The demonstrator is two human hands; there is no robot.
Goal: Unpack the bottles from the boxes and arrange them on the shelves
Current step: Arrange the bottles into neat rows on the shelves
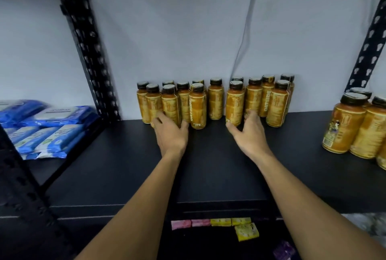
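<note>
A double row of orange bottles with dark caps is seen standing upright at the back of a black shelf, close against the pale wall. The left hand is stretched forward and is wrapped round the base of a front bottle, with the thumb on one side and the fingers on the other, so that this bottle is gripped. The right hand is cupped round the foot of a second bottle. Its thumb is laid against the base, but its fingers are blurred, and whether the hold is closed cannot be told. A further cluster of bottles is set well apart on the same shelf. Blue packets are piled on the neighbouring shelf beyond a perforated black upright. Pink and yellow packets are lined up on a lower level between the forearms. A thin cable is hung down the wall.
</note>
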